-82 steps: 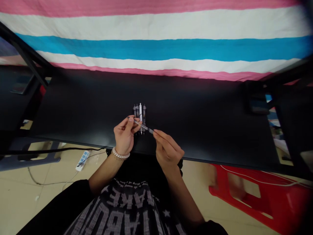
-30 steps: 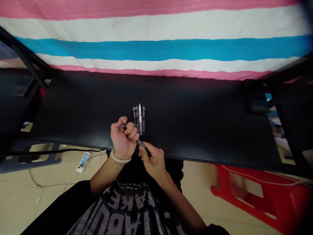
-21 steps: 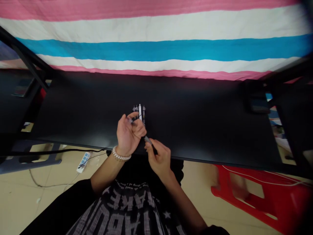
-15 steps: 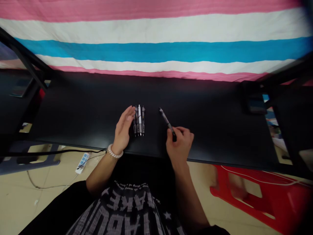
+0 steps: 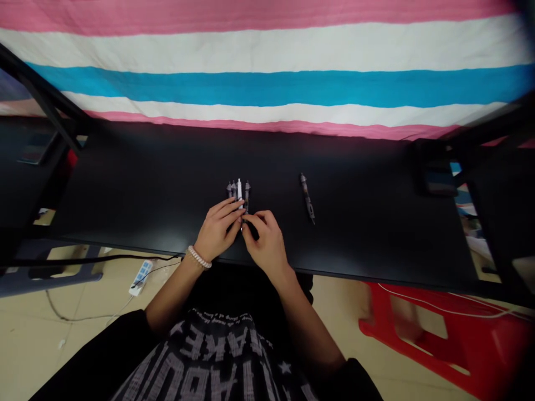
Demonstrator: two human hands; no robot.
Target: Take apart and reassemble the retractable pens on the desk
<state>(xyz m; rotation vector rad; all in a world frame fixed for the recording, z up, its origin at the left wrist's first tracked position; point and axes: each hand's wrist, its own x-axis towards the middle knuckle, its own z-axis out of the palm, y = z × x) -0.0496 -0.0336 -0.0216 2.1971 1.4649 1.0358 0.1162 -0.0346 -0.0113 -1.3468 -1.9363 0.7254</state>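
Several pens lie side by side on the black tabletop, a white pen [image 5: 239,192] among dark ones. My left hand [image 5: 217,228] rests across the pens' lower ends, its fingers stretched out over them and its thumb apart below. From the other side, my right hand [image 5: 265,239] pinches the lower part of the rightmost dark pen [image 5: 247,195] between thumb and forefinger. The two hands' fingertips almost meet, hiding the pens' tips. Farther right, a lone dark pen [image 5: 307,197] lies tilted on the table, touched by neither hand.
The black table [image 5: 376,223] runs wide to both sides, its front edge close to my body. A striped cloth [image 5: 267,89] hangs behind it. Below stand a red stool [image 5: 418,340] and a grey-blue stool [image 5: 83,273]. A power strip [image 5: 141,277] with cables lies on the floor.
My right hand has put its pen down on the right side and moved left to the row of pens. My left hand has shifted from beside the pens to over them.
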